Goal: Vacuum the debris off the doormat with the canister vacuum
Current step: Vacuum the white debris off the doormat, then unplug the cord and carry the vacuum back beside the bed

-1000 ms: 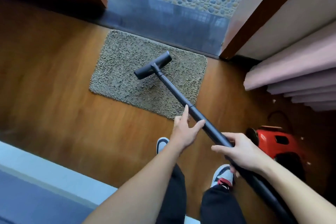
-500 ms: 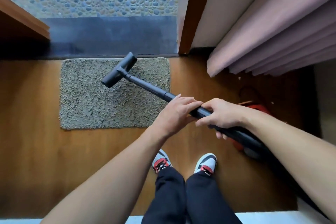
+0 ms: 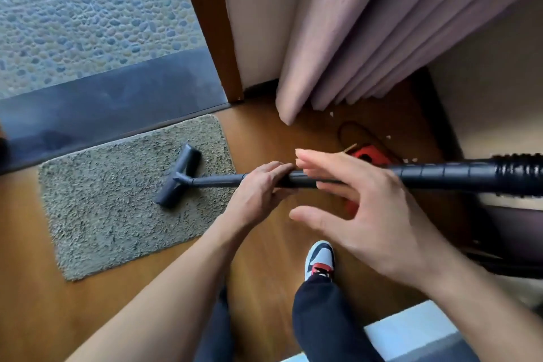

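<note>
Two hands in view. Left hand point(image 3: 261, 185): fingers point(image 3: 276, 169) curled over the wand point(image 3: 217, 180) and clamped on it from above, just past the mat's right edge. Right hand point(image 3: 367, 214): fingers point(image 3: 323, 161) straight and spread apart, holding nothing. The wand passes behind them, and we cannot tell whether they touch it.

Wand is black and runs nearly level across the view, from the nozzle at left to a ribbed hose point(image 3: 517, 175) at the right edge. Nozzle point(image 3: 179, 176) rests on the mat point(image 3: 117, 214), in its right half, its bar set roughly crosswise to the wand.

Mat is shaggy and grey-green, flat on the wood floor point(image 3: 264, 258), its far edge along a dark sill point(image 3: 102, 103). Beyond the sill we see pebbled ground point(image 3: 88, 9).

We note a red canister point(image 3: 371, 156) on the floor behind the right hand, mostly hidden by it. A few pale specks point(image 3: 331, 114) lie on the floor near the foot of a pink curtain point(image 3: 382, 38), which hangs right of a brown door frame point(image 3: 205, 23). One shoe point(image 3: 319, 258), grey and red, shows below the right hand. Dark trouser legs point(image 3: 323, 326) at the bottom edge.
</note>
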`<state>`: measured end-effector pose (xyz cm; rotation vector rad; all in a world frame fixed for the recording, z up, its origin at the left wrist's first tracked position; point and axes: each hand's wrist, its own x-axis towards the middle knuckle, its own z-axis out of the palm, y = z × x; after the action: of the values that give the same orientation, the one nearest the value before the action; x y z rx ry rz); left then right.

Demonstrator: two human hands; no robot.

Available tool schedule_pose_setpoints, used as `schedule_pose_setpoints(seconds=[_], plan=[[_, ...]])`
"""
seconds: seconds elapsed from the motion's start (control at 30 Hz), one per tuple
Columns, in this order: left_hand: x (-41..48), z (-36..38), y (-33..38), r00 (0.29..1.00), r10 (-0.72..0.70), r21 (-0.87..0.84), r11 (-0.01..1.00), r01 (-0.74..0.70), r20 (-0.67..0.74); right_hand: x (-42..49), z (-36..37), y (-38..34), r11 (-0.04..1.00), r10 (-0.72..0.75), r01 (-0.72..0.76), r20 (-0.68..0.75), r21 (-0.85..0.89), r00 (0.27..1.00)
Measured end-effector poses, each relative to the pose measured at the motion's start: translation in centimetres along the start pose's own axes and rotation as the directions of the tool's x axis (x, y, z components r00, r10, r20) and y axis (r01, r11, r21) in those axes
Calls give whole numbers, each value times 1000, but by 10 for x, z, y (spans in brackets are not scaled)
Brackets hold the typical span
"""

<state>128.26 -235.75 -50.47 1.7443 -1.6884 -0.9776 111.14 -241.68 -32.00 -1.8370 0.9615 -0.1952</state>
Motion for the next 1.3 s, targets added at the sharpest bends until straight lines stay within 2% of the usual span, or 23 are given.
schedule_pose_setpoints(seconds=[0.13, 0.23, 0.3, 0.43, 0.6, 0.7, 0.77, 0.87, 0.97, 1.07, 1.17, 1.3], plan=[[19, -7, -2, 998, 60, 40, 997, -60, -8, -43, 15, 36, 992, 116, -107, -149, 70, 982], [25, -11, -5, 994, 109, 35, 993, -110, 22, -58, 34, 63, 964, 257, -227, -283, 136, 924], [29, -13, -4, 991, 129, 15, 991, -130, 28, -58, 43, 78, 952, 301, -256, -373, 167, 878], [42, -6, -4, 982, 187, 1, 982, -187, 11, -54, 59, 113, 934, 358, -294, -501, 206, 788], [67, 19, 6, 966, 258, -18, 966, -258, -1, -58, 70, 173, 940, 338, -288, -591, 180, 733], [92, 39, 10, 946, 322, 2, 947, -322, -36, -62, 76, 228, 919, 378, -361, -619, 160, 689], [109, 53, 9, 933, 352, 17, 936, -352, -72, -61, 77, 262, 907, 363, -413, -641, 78, 676], [134, 77, 5, 909, 400, 33, 916, -399, -116, -52, 70, 307, 860, 345, -504, -636, -80, 690], [155, 99, 0, 894, 424, 35, 905, -424, -142, -36, 60, 348, 813, 308, -528, -588, -245, 748], [175, 116, -10, 876, 460, 1, 885, -465, -143, -15, 46, 384, 750, 238, -500, -528, -433, 815], [190, 134, -22, 847, 508, -46, 853, -520, -156, 11, 29, 413, 652, 221, -436, -395, -620, 892], [198, 153, -32, 816, 554, -44, 822, -567, -164, 39, 21, 435, 532, 223, -337, -256, -777, 941]])
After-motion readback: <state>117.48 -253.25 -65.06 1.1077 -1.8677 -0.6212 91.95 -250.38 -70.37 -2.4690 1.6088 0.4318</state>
